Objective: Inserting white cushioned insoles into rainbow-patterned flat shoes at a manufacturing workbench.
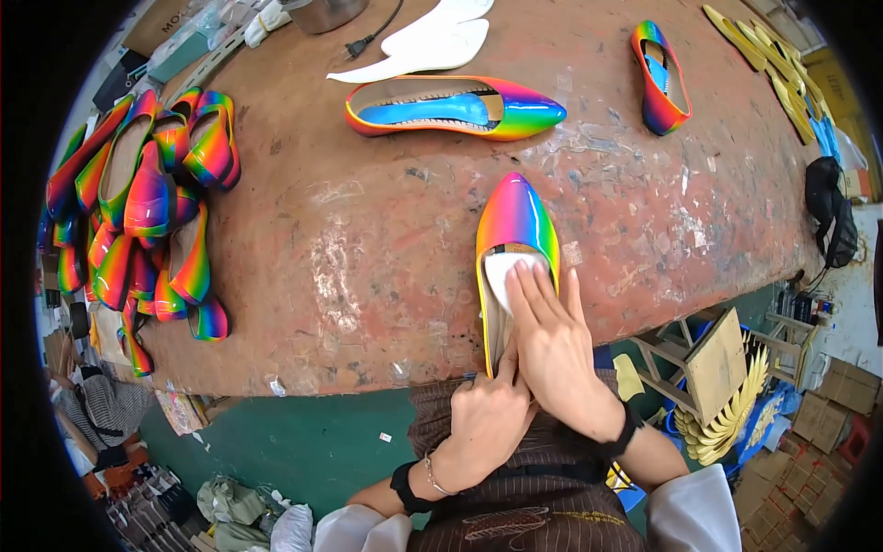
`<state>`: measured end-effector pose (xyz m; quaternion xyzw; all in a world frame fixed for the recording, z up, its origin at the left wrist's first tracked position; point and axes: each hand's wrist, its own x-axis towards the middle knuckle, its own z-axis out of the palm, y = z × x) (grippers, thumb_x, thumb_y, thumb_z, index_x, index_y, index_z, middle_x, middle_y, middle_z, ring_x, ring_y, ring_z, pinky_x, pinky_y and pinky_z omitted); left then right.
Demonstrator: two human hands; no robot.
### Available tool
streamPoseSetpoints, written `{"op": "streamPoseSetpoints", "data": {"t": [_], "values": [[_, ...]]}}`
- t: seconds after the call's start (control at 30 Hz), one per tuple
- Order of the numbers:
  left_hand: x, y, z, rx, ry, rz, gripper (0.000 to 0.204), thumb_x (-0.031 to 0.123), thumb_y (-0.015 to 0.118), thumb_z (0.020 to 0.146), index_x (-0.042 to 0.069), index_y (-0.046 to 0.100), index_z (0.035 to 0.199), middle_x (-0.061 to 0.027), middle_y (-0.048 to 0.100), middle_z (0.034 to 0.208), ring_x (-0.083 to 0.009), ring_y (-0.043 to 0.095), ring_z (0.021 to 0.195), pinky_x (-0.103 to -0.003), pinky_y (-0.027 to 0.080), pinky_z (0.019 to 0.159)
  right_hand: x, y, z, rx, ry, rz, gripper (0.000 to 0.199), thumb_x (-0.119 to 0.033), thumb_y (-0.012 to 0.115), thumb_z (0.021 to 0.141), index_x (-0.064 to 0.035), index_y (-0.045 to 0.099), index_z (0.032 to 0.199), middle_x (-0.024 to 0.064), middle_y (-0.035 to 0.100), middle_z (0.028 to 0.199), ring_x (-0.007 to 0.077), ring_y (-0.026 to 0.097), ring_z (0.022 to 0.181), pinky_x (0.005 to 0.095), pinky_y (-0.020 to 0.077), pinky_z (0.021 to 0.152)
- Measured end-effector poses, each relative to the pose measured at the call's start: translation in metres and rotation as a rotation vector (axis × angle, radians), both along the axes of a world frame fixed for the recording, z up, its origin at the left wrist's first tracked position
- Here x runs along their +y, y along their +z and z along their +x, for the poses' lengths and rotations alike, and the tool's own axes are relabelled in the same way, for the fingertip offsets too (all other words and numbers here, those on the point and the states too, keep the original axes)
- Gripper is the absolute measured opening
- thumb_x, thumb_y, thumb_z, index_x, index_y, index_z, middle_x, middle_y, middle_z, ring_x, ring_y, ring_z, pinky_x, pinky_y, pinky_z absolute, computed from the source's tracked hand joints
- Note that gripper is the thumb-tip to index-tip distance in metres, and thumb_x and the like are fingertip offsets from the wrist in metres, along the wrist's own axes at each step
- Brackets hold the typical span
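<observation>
Rainbow shoe (pixel 515 241) on scuffed brown worktable (pixel 368 267), both hands pressing white insole (pixel 504 276).

Our right hand (pixel 552 340) lies flat, fingers stretched toward the frame's centre. Our left hand (pixel 487 414) curls beside it, touching, lower centre.

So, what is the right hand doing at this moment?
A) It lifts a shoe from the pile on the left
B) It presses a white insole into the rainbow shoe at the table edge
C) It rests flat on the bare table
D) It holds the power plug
B: the right hand lies with its fingers flat on the white insole inside the rainbow shoe, while the left hand steadies the shoe's heel end.
</observation>
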<state>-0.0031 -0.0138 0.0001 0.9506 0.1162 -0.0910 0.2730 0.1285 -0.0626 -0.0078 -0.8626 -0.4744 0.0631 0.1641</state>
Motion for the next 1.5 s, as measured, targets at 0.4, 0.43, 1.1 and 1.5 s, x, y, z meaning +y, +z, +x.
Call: {"op": "streamPoseSetpoints", "data": {"t": [0.4, 0.43, 1.1, 1.5], "values": [[0.002, 0.001, -0.001, 0.021, -0.026, -0.007, 0.039, 0.023, 0.079, 0.073, 0.000, 0.068, 0.102, -0.0159, 0.065, 0.114, -0.0289, 0.069, 0.064, -0.038, 0.056, 0.057, 0.009, -0.007, 0.005, -0.060, 0.025, -0.007, 0.055, -0.006, 0.054, 0.081, 0.0121, 0.047, 0.133, 0.0268, 0.058, 0.124, 0.0390, 0.055, 0.120, 0.0563, 0.0270, 0.116], [0.002, 0.001, -0.001, -0.038, 0.003, -0.001, 0.036, 0.024, 0.079, 0.072, 0.000, 0.069, 0.097, -0.0158, 0.065, 0.110, -0.0290, 0.069, 0.064, -0.039, 0.056, 0.057, 0.013, -0.006, 0.008, 0.060, -0.009, -0.067, 0.061, -0.009, 0.054, 0.081, 0.0146, 0.043, 0.137, 0.0312, 0.054, 0.132, 0.0392, 0.049, 0.131, 0.0567, 0.0244, 0.117], [0.034, 0.019, -0.033, -0.238, 0.055, -0.046, 0.052, 0.022, 0.073, 0.080, 0.014, 0.063, 0.130, -0.0129, 0.063, 0.130, -0.0291, 0.068, 0.088, -0.037, 0.057, 0.077, 0.012, 0.033, 0.061, 0.397, 0.556, -0.386, 0.030, -0.014, 0.059, 0.086, -0.0013, 0.065, 0.113, 0.0233, 0.069, 0.094, 0.0358, 0.069, 0.089, 0.0575, 0.0432, 0.100], [0.177, 0.061, -0.075, 0.151, 0.534, 0.980, 0.059, 0.031, 0.073, 0.083, 0.013, 0.057, 0.137, -0.0198, 0.047, 0.148, -0.0385, 0.051, 0.129, -0.053, 0.042, 0.103, 0.227, -0.018, 0.181, -0.229, 0.307, 0.629, 0.025, -0.008, 0.062, 0.086, -0.0023, 0.069, 0.109, 0.0190, 0.069, 0.099, 0.0398, 0.064, 0.096, 0.0457, 0.0502, 0.096]]}}
